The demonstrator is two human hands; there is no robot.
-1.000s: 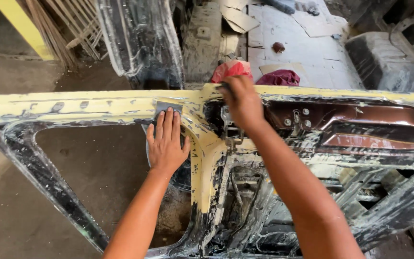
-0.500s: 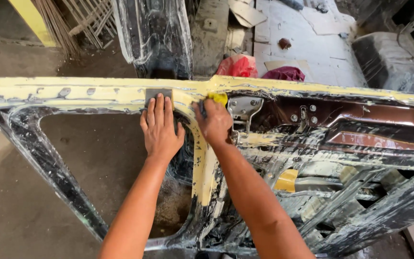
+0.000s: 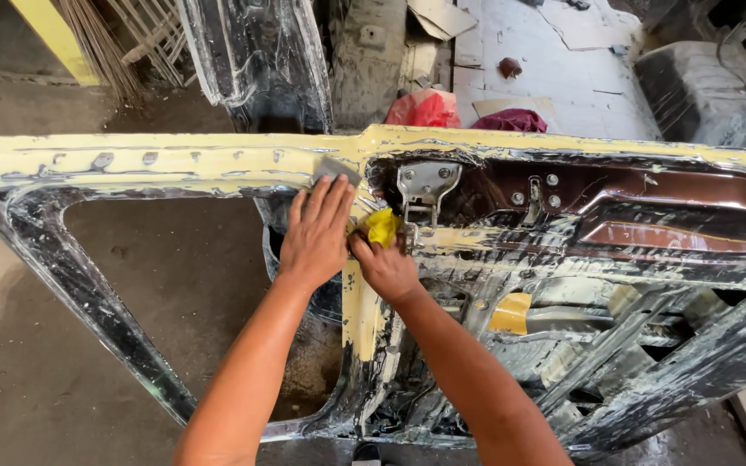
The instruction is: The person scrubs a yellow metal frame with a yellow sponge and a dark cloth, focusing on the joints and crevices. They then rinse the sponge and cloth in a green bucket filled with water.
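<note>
A car door shell (image 3: 174,164) stands in front of me, its upper frame coated in pale yellow filler, the lower parts black and scraped. My left hand (image 3: 317,233) lies flat with fingers together, pressing a grey sanding sheet (image 3: 336,169) against the frame near the window corner. Just to its right, my right hand (image 3: 386,266) is closed around a yellow cloth or sponge (image 3: 382,226), held against the door beside a metal latch bracket (image 3: 425,183).
Beyond the door lie a red bag (image 3: 425,110), a maroon cloth (image 3: 511,121) and a white tiled patch of floor (image 3: 563,69). A black car panel (image 3: 256,60) leans at the back, and a grey bumper-like part (image 3: 705,95) is at the far right.
My right hand came down from the door's top edge to beside the left hand and now holds a yellow cloth. The left hand stayed pressed on the frame, shifting slightly.
</note>
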